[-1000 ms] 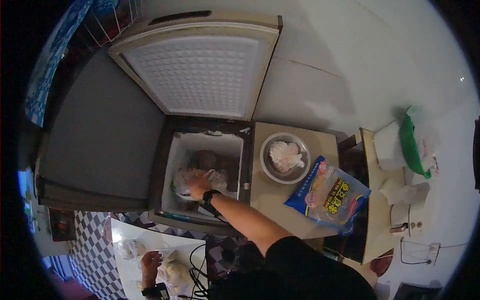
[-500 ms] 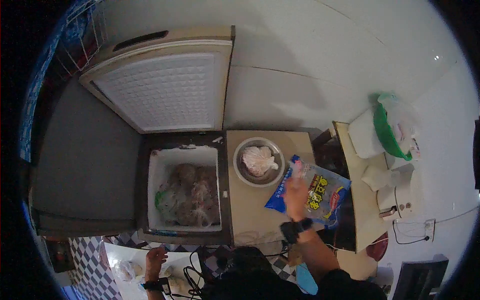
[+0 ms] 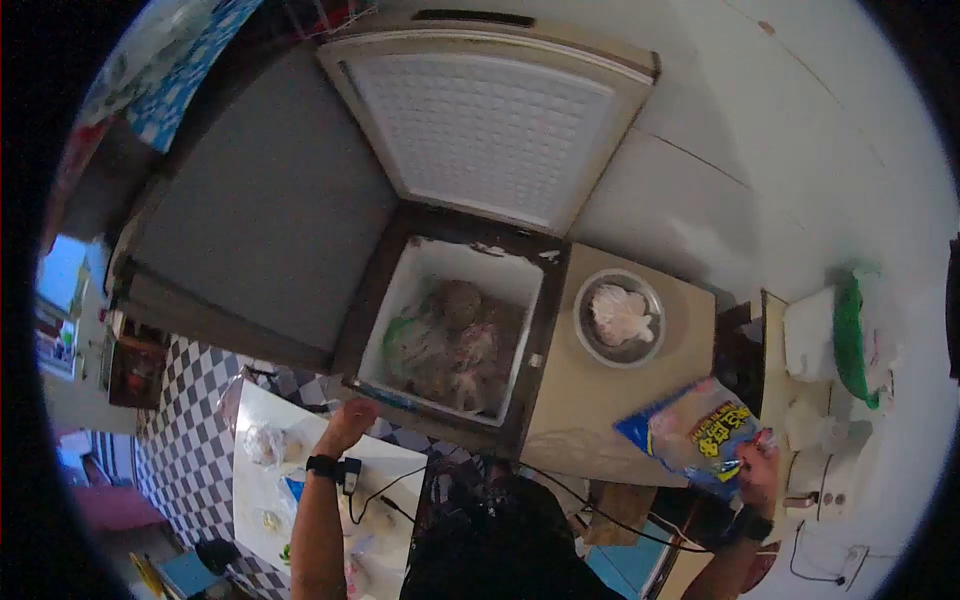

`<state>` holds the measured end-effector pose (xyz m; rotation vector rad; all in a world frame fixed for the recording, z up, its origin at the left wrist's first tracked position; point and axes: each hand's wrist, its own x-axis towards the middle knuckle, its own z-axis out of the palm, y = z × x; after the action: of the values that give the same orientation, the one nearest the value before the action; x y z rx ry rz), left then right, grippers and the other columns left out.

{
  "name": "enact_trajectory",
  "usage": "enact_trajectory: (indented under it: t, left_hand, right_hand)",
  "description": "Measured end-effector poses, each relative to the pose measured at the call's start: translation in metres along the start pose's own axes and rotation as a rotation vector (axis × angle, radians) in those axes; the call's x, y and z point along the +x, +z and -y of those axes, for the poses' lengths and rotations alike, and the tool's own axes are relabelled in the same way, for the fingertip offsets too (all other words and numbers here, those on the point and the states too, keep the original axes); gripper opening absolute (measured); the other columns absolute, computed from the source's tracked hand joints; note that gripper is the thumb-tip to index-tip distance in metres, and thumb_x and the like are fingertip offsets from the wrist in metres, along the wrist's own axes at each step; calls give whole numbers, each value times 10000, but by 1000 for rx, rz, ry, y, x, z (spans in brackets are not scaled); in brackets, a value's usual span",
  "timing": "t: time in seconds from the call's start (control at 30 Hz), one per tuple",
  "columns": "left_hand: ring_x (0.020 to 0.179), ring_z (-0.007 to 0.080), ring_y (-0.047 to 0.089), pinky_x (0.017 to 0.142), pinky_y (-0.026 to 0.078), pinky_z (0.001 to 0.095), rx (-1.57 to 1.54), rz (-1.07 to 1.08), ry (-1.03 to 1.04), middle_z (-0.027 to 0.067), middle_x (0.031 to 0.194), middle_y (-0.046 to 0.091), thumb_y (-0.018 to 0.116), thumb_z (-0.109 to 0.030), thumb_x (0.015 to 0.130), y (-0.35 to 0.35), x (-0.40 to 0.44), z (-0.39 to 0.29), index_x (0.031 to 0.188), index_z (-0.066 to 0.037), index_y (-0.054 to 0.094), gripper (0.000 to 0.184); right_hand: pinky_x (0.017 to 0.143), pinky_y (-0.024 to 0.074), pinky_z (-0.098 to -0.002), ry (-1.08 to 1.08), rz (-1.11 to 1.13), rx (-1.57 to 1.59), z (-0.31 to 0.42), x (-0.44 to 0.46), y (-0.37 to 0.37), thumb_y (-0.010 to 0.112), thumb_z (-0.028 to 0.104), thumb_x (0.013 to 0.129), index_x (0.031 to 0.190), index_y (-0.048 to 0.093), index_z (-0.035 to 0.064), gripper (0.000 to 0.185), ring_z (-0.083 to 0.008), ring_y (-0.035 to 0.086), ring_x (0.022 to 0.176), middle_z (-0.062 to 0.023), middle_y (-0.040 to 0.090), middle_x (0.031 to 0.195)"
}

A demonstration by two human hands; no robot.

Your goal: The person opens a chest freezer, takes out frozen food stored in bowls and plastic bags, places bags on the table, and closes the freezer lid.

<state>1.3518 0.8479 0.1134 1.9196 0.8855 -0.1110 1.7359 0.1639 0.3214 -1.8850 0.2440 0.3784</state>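
A blue and clear printed plastic bag hangs tilted beside the right side of the counter. My right hand is closed on its right edge, and part of the grip is blurred. My left hand holds nothing, its fingers loosely extended above the white table, close to the front of the chest freezer. On the counter to the right of the freezer stands a metal bowl with a knotted bag of pinkish food in it. Inside the open freezer lie frosty bagged items.
The raised freezer lid leans back near the wall. A beige counter adjoins the freezer. Below left, a white table bears bags and a black cable. At right are a green basin and a white appliance.
My right hand has shifted from the bag's left part to its right edge. My left hand has reached forward toward the freezer. The camera view has turned and moved left.
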Motion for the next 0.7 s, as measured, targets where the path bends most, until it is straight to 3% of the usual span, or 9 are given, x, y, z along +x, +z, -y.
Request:
enact_trajectory:
  t: [0.1, 0.17, 0.2, 0.3, 0.37, 0.47, 0.53, 0.67, 0.7]
  left_hand:
    - [919, 165, 704, 776, 549, 318, -23, -82, -4, 86, 1023, 741, 669, -201, 983, -20, -29, 22, 1156, -31, 699, 245]
    - [942, 183, 702, 794, 553, 322, -701, -392, -261, 90, 1097, 729, 658, -206, 997, -29, -76, 11, 1245, -52, 659, 291]
    - [946, 208, 707, 798, 561, 333, -796, -462, -307, 90, 1106, 723, 679, -218, 986, -27, -93, 40, 1258, -75, 633, 311]
    - [895, 211, 712, 762, 565, 331, -765, -597, -413, 96, 1065, 730, 676, -214, 989, 0, -169, 74, 1210, -42, 640, 282]
    - [871, 208, 715, 726, 563, 316, -745, -615, -395, 98, 1035, 734, 682, -190, 975, 25, -219, 107, 1198, -33, 643, 275]
    - [863, 196, 712, 705, 556, 298, -702, -643, -477, 104, 1034, 733, 693, -179, 966, 45, -289, 126, 1189, -30, 646, 272]
    - [845, 186, 705, 693, 552, 293, -591, -668, -578, 101, 1039, 726, 695, -179, 963, 53, -327, 130, 1176, -28, 652, 265]
    - [742, 149, 701, 609, 534, 253, -671, -874, -560, 69, 948, 721, 681, -124, 964, 58, -371, 118, 1132, -11, 657, 203]
    - [742, 149, 701, 609, 534, 253, -673, -889, -560, 69, 948, 721, 681, -124, 964, 59, -377, 118, 1132, -11, 657, 203]
  right_hand:
    - [587, 467, -305, -128, -30, -181, 94, -32, 46, 724, 126, 845, 1163, 592, 38, 355, -145, 581, 657, -28, 635, 825]
    - [649, 493, -288, -172, -68, -249, 154, -59, 84, 716, 102, 841, 1205, 579, 31, 396, -144, 597, 698, -31, 644, 848]
    - [692, 496, -283, -217, 5, -228, 177, -70, 97, 717, 101, 836, 1227, 580, 30, 421, -141, 603, 744, -34, 652, 888]
    - [752, 495, -271, -258, 82, -334, 218, -79, 106, 723, 95, 817, 1236, 608, 31, 439, -140, 613, 803, -39, 664, 947]
    - [682, 440, -264, -342, 252, -217, 247, -92, 147, 704, 123, 864, 1127, 656, 70, 272, -77, 554, 771, 33, 631, 901]
    - [653, 467, -289, -454, 299, -159, 246, -78, 222, 718, 86, 834, 1051, 682, 49, 223, -103, 597, 754, 16, 635, 837]
    - [632, 468, -340, -622, 539, -551, 256, -57, 266, 707, 100, 864, 975, 677, 38, 130, -94, 589, 740, 9, 609, 776]
    - [660, 497, -420, -991, 920, -870, 228, -36, 395, 684, 151, 864, 972, 654, 0, 188, -314, 641, 704, -168, 653, 788]
    - [656, 497, -420, -1005, 1062, -853, 205, -25, 431, 701, 194, 867, 970, 637, -3, 231, -315, 635, 693, -172, 655, 799]
